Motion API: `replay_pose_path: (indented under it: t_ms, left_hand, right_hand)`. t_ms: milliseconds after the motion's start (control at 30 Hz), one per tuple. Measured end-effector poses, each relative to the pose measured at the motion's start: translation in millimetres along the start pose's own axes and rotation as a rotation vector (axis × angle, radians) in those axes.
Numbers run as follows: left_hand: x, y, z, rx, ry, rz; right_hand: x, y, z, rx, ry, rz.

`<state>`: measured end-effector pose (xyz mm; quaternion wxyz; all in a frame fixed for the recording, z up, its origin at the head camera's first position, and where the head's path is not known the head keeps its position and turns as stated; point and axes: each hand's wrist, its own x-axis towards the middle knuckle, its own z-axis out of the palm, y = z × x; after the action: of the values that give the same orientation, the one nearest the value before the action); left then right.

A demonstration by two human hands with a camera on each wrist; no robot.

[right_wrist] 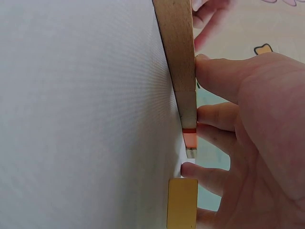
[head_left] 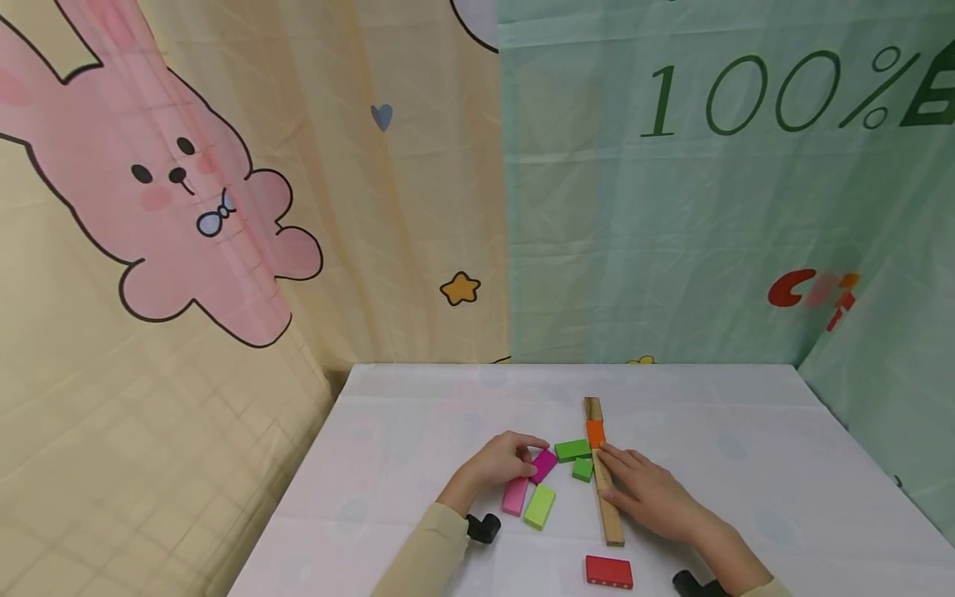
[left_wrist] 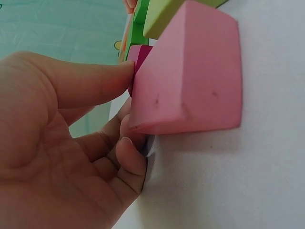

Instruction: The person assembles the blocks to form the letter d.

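Magenta block (head_left: pixel 545 467) sits pinched in the left hand (head_left: pixel 501 461) beside a pink block (head_left: pixel 515 497), while the right hand (head_left: pixel 651 497), fingers outstretched, touches a row of wooden blocks (head_left: pixel 613 524), apparently to steady it.

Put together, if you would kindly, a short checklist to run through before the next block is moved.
1. Left hand on the magenta block: ok; thumb touching it.
2. Right hand touching the wood-and-orange row: ok; its fingertips meet the row's side.
3. Red block apart from both hands: ok; it lies toward the near side of the table.
4. Both green blocks flush against the row: cannot tell; they lie close beside it.
5. All blocks visible from the head view: not ok; the yellow block by the right fingers shows only in the right wrist view.
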<state>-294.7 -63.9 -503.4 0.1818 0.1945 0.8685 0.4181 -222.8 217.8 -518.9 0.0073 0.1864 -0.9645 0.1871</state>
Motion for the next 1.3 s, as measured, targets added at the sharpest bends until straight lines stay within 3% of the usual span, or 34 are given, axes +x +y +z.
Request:
replay_pose_path:
  t_ms: [1300]
  left_hand:
    - [-1.5,2.0,0.9,0.018,-0.006,0.001]
  right_hand:
    - [-1.2,0.0,-0.4,0.008,-0.003,0.0]
